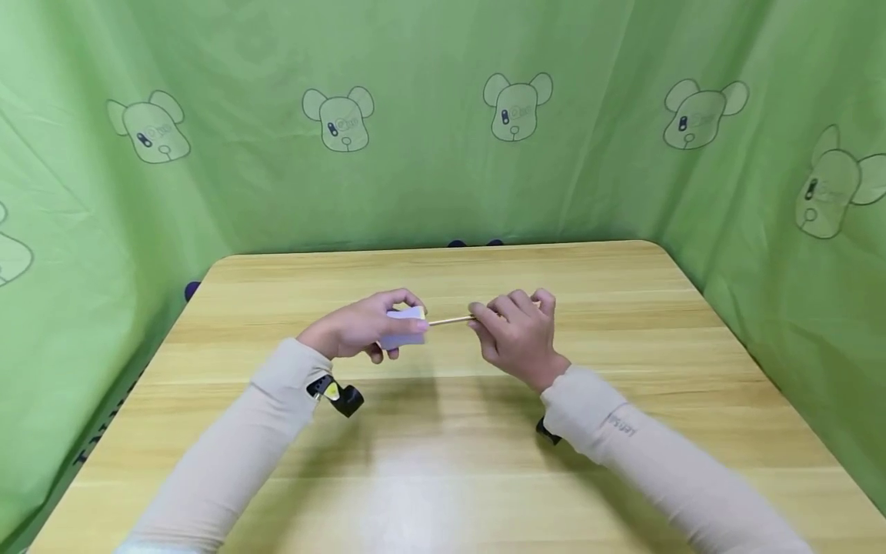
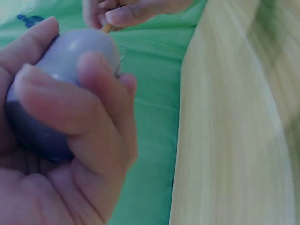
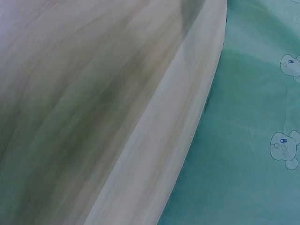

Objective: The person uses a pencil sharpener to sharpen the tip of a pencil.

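We see 2 hands raised just above the middle of the wooden worktop [image 1: 443, 462], facing each other. The left hand [image 1: 360, 329] is curled round a small lilac block [image 1: 407, 329] with rounded edges; in the left wrist view the same lilac block [image 2: 61, 93] fills the palm, with the thumb across its front and the fingers [image 2: 28, 47] wrapped over its top. A thin wooden stick [image 1: 451, 320] runs level from the right face of the block to the right hand [image 1: 517, 335]. The right hand has its fingers bent and closed on the far end of the stick, pinching it; the left wrist view shows those fingertips [image 2: 129, 11] gripping the stick [image 2: 107, 28] just beyond the block. We cannot tell whether the stick enters the block or only touches it. Both forearms wear beige sleeves [image 1: 228, 454], each with a small black device [image 1: 339, 394] at the wrist. Green cloth [image 1: 443, 169] printed with cartoon bear heads [image 1: 517, 106] encloses the worktop on 3 sides. The right wrist view shows only the worktop edge [image 3: 187, 122] and the cloth, blurred.
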Motion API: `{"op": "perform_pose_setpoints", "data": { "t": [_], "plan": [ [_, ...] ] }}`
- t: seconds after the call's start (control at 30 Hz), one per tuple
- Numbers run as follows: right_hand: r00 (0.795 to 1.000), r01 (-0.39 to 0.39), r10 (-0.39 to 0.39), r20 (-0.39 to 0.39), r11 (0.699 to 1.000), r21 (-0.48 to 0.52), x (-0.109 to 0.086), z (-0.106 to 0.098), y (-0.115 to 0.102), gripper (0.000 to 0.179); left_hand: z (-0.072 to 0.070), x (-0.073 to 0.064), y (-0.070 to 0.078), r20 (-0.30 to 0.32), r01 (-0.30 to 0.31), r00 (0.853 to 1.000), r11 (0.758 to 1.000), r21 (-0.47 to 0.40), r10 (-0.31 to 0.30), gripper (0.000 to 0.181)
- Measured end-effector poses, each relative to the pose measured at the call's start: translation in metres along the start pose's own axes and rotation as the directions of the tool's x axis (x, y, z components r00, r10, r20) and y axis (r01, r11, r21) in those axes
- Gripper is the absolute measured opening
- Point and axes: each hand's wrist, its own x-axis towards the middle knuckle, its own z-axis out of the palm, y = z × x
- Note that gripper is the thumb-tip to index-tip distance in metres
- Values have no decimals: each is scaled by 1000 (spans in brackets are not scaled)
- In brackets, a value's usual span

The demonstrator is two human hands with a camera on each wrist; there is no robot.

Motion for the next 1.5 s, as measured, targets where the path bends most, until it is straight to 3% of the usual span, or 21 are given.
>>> {"op": "perform_pose_setpoints", "data": {
  "t": [0.2,0.4,0.57,0.73,0.9,1.0,1.07,1.1,1.13,1.17,1.2,1.23,1.3,1.33,1.37,1.4,1.43,1.47,1.5],
  "plan": [
    [998,33,-34,-59,999,-25,-2,8,-3,38,-9,0,1,60,76,996,993,-89,-71,28],
    [994,-10,4,-113,998,-55,-1,15,-2,33,-8,4,0,102,40,995,983,-177,-22,25],
    [994,-11,4,-113,998,-64,3,16,2,40,-5,6,4,49,-11,999,989,-149,19,27],
    [998,48,-50,-34,997,-62,9,12,4,43,-4,6,3,-21,-66,998,997,-42,66,33],
    [995,38,-34,96,998,-43,14,6,5,46,-2,8,-2,-54,-128,990,991,42,130,36],
    [981,-3,6,196,1000,-18,16,2,5,47,-1,11,-6,-80,-159,983,982,103,168,38],
    [952,-59,54,302,998,7,19,-1,4,46,0,12,-8,-108,-176,975,971,162,194,39],
    [925,-105,88,369,994,27,20,-3,4,44,0,13,-9,-121,-186,970,962,200,212,40],
    [880,-178,133,457,982,57,23,-5,4,42,0,14,-10,-133,-196,963,947,254,235,40],
    [815,-269,180,551,960,83,26,-7,5,40,1,15,-11,-139,-211,954,925,317,266,41],
    [730,-369,223,647,924,97,29,-9,6,38,3,15,-12,-141,-230,942,895,382,303,42],
    [619,-498,251,744,858,125,33,-11,8,36,4,16,-12,-134,-250,929,852,460,345,43],
    [372,-737,265,890,667,110,40,-13,12,36,8,17,-14,-106,-288,894,739,609,435,45],
    [264,-818,252,931,570,77,44,-13,15,37,10,17,-16,-90,-303,873,679,668,479,45],
    [188,-868,229,955,494,52,46,-13,18,37,11,17,-17,-80,-313,854,630,710,514,46],
    [134,-900,207,969,435,32,48,-13,20,37,13,17,-18,-73,-316,840,593,741,538,46],
    [100,-918,196,976,397,14,49,-14,21,37,13,16,-17,-66,-315,831,566,762,552,46],
    [99,-908,200,975,418,7,51,-14,22,36,13,16,-16,-67,-316,828,562,764,557,46],
    [124,-888,214,969,460,12,52,-15,22,34,12,16,-16,-75,-313,830,572,758,553,46]
  ]
}}
